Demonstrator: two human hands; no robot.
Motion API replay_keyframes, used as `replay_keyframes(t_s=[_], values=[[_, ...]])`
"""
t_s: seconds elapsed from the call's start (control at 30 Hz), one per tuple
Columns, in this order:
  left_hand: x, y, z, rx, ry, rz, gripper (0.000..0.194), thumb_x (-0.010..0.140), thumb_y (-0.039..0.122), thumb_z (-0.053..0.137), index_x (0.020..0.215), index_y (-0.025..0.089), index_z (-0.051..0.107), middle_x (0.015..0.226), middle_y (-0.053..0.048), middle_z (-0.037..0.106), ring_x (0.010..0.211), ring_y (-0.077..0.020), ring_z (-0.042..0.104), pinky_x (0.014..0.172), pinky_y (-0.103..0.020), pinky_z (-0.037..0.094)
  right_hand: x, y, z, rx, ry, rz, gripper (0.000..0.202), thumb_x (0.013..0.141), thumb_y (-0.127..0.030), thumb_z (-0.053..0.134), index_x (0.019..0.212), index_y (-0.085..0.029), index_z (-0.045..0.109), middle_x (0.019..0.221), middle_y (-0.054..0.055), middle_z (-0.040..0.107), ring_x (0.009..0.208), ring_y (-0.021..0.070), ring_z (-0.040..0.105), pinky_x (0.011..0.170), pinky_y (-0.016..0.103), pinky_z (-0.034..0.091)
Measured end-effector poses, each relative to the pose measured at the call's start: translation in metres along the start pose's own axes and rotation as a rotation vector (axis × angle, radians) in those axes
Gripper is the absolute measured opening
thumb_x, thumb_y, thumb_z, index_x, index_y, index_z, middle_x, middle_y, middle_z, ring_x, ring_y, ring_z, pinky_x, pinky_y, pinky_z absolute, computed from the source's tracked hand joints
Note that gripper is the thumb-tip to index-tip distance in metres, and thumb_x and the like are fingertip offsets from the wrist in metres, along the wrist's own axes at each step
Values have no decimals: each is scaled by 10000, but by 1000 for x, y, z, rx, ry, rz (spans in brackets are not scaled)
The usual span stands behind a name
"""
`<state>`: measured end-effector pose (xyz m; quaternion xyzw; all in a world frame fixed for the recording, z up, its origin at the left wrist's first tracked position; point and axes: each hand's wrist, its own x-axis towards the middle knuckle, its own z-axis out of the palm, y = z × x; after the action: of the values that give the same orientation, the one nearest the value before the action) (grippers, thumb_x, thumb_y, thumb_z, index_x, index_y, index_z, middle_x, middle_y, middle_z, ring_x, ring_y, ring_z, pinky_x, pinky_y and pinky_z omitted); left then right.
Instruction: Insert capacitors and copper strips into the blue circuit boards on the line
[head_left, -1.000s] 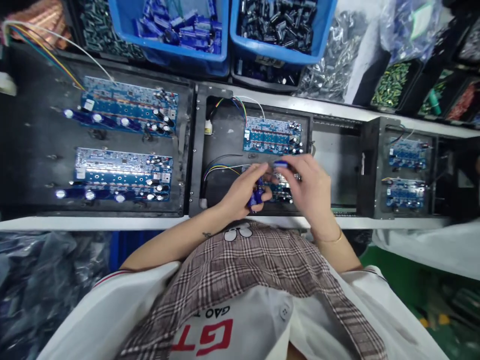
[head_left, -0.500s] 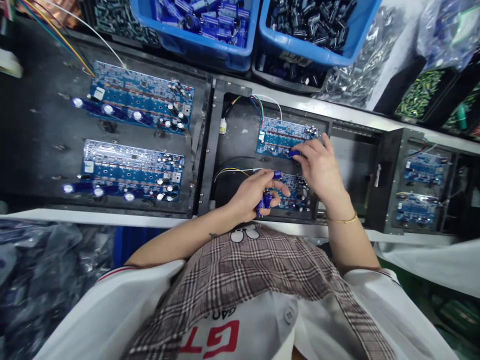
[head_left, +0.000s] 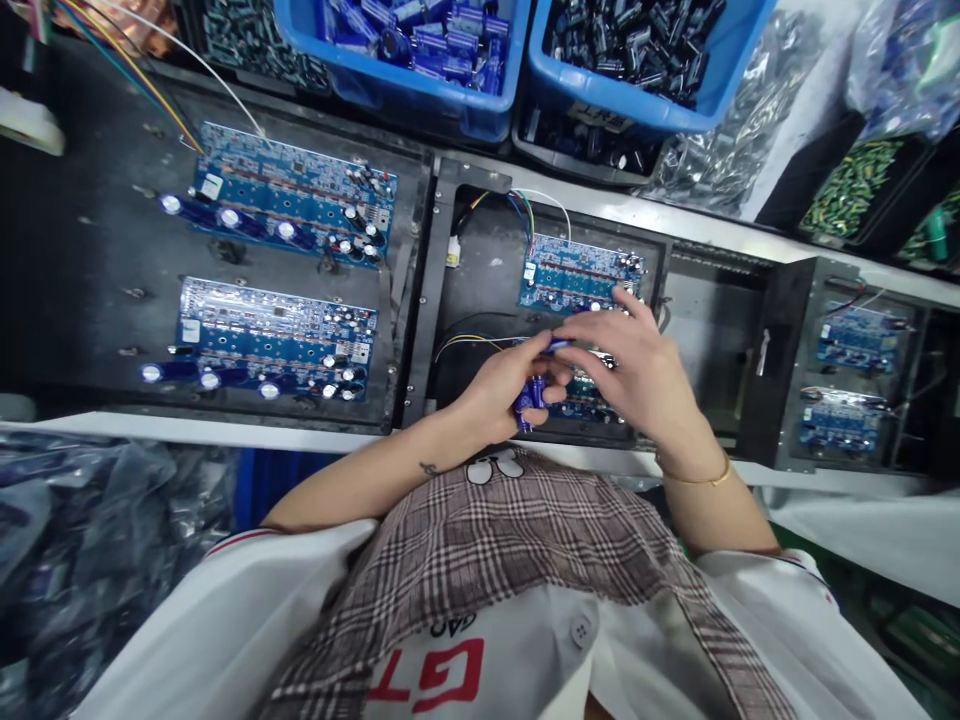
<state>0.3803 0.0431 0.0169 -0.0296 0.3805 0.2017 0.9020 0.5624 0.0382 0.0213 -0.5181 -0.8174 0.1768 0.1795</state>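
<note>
My left hand (head_left: 502,385) is closed around several blue capacitors (head_left: 529,402), their ends poking out between the curled fingers. At its thumb and forefinger another blue capacitor (head_left: 557,345) is pinched, and the fingertips of my right hand (head_left: 634,355) close on that same piece. Just beyond them lies a blue circuit board (head_left: 559,272) with wires at its upper edge; a capacitor (head_left: 596,307) shows at its lower edge, beside my right fingers. A second circuit board (head_left: 592,408) sits nearer to me, largely covered by both hands.
On the left, two larger blue boards (head_left: 277,335) carry capacitors in a black fixture (head_left: 90,270). Behind stand a blue bin (head_left: 405,90) of blue capacitors and another bin (head_left: 630,95) of black ones. Farther right, two more boards (head_left: 855,335) sit in a fixture.
My right hand has come back from the far board's lower edge to my left fingertips, and the capacitor it held there stays at that edge. The view has shifted slightly.
</note>
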Motion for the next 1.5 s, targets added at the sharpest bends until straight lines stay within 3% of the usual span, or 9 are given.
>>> replay_keyframes(t_s=[0.13,0.3,0.43,0.5,0.63,0.77,1.13,1.27,1.5], values=[[-5,2,-3,-75,39,-64,262,985,247,447,928,82,642,818,-62,601,560,-76,566,329,-120,310,14,17,18,-133,67,88,200,991,-276,492,1101,-267,659,1045,11,725,1028,206,665,1221,572,248],[-9,4,-9,-22,29,-56,256,943,239,473,951,88,679,919,-95,661,577,-94,601,320,-141,358,22,32,28,-182,35,85,213,980,-219,472,1108,-246,640,1061,34,705,1056,221,646,1191,555,313],[-11,5,-11,-59,63,-1,243,923,222,467,938,97,675,1035,-125,691,800,-190,712,514,-277,597,22,29,25,-208,19,43,213,977,-211,473,1113,-234,635,1061,43,702,1043,220,646,1185,531,340],[-11,5,-13,-75,49,-8,216,911,196,471,927,103,666,1068,-133,698,923,-239,726,576,-319,626,23,28,24,-226,28,36,210,977,-212,476,1111,-225,637,1059,49,702,1037,222,646,1183,532,345],[-11,4,-17,-44,-4,-4,222,913,152,464,1001,115,664,1095,-147,715,997,-249,724,515,-245,589,24,29,25,-237,16,22,224,974,-197,470,1118,-230,638,1062,50,702,1045,231,648,1163,542,370],[-10,5,-21,19,-6,4,256,970,226,463,1040,122,687,1052,-134,736,820,-188,737,434,-191,524,23,26,24,-245,0,18,240,976,-190,450,1121,-238,634,1066,52,698,1060,242,642,1140,554,391],[-5,5,-21,111,24,10,457,990,501,457,747,139,595,679,-55,633,464,-78,545,351,-147,351,26,25,21,-231,-48,14,272,981,-201,435,1173,-239,625,1102,58,689,1098,247,629,1156,564,368],[-6,4,-25,85,-21,-4,435,982,494,479,749,137,570,651,-14,546,418,-37,440,329,-125,250,26,25,21,-258,-69,-10,275,986,-196,429,1172,-221,631,1108,64,684,1101,240,627,1159,549,372],[-9,4,-25,67,-70,87,210,924,331,616,933,122,632,769,2,519,496,-30,473,338,-103,248,26,26,17,-219,-89,-150,288,1008,-213,430,1219,-239,625,1178,42,710,1105,211,652,1182,546,334]])
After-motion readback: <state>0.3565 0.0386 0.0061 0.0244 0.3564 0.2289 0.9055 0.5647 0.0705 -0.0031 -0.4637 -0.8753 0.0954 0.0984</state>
